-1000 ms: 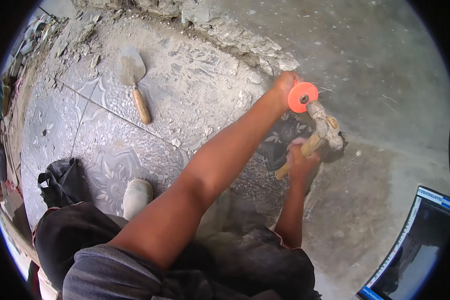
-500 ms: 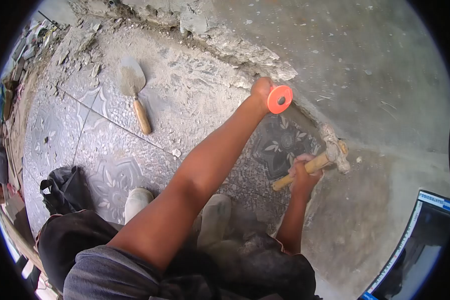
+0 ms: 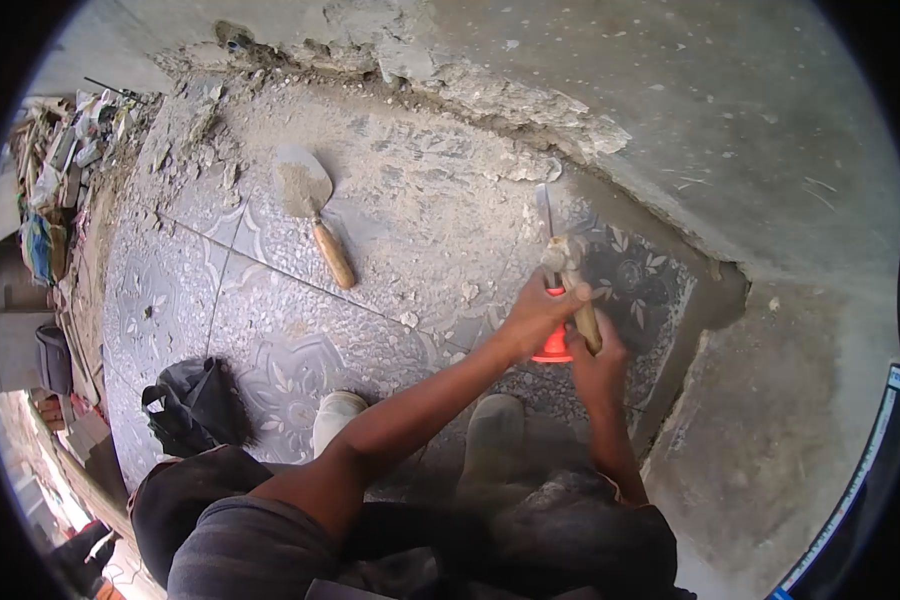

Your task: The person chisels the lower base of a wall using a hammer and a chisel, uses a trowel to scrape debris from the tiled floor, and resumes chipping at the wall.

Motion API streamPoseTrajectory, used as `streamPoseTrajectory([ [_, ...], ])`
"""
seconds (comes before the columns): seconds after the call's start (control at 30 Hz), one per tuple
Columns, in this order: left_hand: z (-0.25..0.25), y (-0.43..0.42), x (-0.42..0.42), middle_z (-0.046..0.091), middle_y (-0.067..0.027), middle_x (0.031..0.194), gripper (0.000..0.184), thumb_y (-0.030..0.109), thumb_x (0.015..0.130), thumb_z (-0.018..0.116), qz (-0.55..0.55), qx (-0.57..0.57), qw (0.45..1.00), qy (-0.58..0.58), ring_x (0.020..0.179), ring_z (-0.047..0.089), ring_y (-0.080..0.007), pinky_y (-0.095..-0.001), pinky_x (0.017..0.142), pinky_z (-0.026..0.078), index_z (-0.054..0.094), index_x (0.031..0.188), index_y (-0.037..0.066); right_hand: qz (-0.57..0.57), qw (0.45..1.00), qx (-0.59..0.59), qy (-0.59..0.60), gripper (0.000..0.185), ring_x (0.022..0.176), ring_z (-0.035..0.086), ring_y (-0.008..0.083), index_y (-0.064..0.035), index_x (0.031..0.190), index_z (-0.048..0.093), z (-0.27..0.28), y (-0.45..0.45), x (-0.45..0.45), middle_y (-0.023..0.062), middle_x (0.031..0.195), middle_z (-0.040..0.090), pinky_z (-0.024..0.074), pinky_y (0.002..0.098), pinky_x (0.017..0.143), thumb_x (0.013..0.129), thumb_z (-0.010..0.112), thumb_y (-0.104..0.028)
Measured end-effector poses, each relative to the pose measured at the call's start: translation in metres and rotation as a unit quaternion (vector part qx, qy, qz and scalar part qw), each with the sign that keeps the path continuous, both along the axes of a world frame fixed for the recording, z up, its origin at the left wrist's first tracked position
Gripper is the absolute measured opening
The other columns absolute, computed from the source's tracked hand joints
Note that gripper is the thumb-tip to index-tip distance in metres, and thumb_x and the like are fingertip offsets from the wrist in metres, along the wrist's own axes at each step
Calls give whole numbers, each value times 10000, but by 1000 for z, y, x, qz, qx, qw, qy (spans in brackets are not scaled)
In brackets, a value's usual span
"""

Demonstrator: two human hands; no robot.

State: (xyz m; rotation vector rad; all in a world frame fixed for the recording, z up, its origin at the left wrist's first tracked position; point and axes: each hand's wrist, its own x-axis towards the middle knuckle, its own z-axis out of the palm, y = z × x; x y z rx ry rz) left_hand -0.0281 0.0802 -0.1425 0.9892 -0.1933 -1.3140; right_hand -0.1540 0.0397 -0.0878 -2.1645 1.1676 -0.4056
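Pulled in closer to the body since the earlier frame, an orange-guarded chisel (image 3: 544, 212) and a hammer (image 3: 587, 324) are side by side above the tiled floor (image 3: 280, 335). The left hand (image 3: 536, 320) is wrapped around the chisel's grip, blade pointing away toward the wall (image 3: 690, 110); just beside it, the right hand (image 3: 600, 368) curls around the hammer's wooden handle. A ragged strip (image 3: 530, 115) along the wall's base looks already chipped out (loose rubble (image 3: 195, 150) litters the floor), while the smooth face above appears unbroken; how much remains cannot be told. Farther left lie a trowel (image 3: 305, 192) and a black bag (image 3: 195, 405).
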Motion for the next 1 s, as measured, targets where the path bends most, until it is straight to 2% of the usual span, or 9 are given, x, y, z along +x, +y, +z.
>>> streamPoseTrajectory([
  [0.1, 13, 6, 9, 592, -107, 934, 570, 377, 764, 779, 37, 67, 995, -69, 798, 605, -174, -300, 621, 518, 518, 1063, -32, 92, 995, -48, 12, 416, 915, 620, 413, 25, 1194, 567, 1, 9, 14, 234, 1001, 638, 492, 436, 779, 807, 637, -109],
  [0.23, 33, 11, 60, 577, -100, 721, 196, 121, 747, 654, 21, 159, 987, -1, 587, 571, -186, -336, 513, 490, 587, 841, -38, 178, 982, 2, -59, 364, 920, 630, 388, 38, 1169, 586, 26, 10, 44, 237, 1020, 637, 494, 433, 786, 846, 609, -127],
  [0.4, 76, 54, 168, 578, -117, 681, 251, 188, 719, 671, -38, 304, 932, -192, 561, 563, -199, -358, 435, 458, 606, 793, -43, 280, 959, 16, -42, 257, 873, 652, 350, 41, 1055, 631, 62, -3, 109, 227, 951, 654, 500, 403, 764, 885, 569, -141],
  [0.43, 90, 74, 193, 586, -126, 702, 284, 194, 719, 673, -51, 329, 909, -250, 574, 575, -205, -359, 435, 462, 602, 823, -61, 280, 954, 101, 10, 254, 843, 657, 344, 22, 1024, 640, 72, -5, 125, 219, 934, 661, 505, 394, 756, 870, 585, -173],
  [0.53, 132, 151, 241, 606, -125, 762, 353, 206, 730, 670, 4, 400, 848, -348, 645, 618, -210, -358, 474, 487, 590, 915, -84, 413, 878, 87, 228, 281, 835, 657, 347, 0, 1020, 646, 78, -5, 171, 210, 943, 666, 507, 398, 758, 851, 603, -220],
  [0.67, 103, 257, 286, 608, -110, 775, 303, 171, 751, 642, 38, 384, 866, -319, 662, 609, -187, -337, 468, 498, 594, 953, -49, 538, 754, 105, 361, 405, 933, 640, 354, 10, 1017, 647, 24, 1, 252, 248, 959, 656, 496, 417, 800, 791, 648, -326],
  [0.8, 78, 322, 268, 592, -101, 748, 244, 178, 756, 619, 187, 427, 865, -184, 646, 578, -179, -339, 558, 478, 606, 900, -17, 427, 852, 84, 291, 523, 949, 630, 362, 52, 1001, 636, -44, 56, 326, 266, 978, 646, 490, 422, 821, 733, 688, -394],
  [0.9, 36, 349, 247, 561, -82, 733, 220, 144, 726, 626, 308, 339, 861, -222, 664, 553, -178, -350, 582, 460, 579, 876, -10, 393, 860, 155, 286, 561, 982, 627, 373, 58, 994, 622, -74, 102, 356, 254, 1033, 644, 494, 428, 834, 689, 732, -401],
  [1.0, 14, 357, 247, 561, -78, 726, 189, 132, 720, 623, 348, 340, 838, -246, 645, 549, -174, -331, 563, 456, 578, 839, -7, 266, 920, 60, 283, 531, 995, 627, 374, 44, 1004, 617, -74, 151, 355, 243, 1037, 650, 496, 440, 837, 687, 742, -363],
])
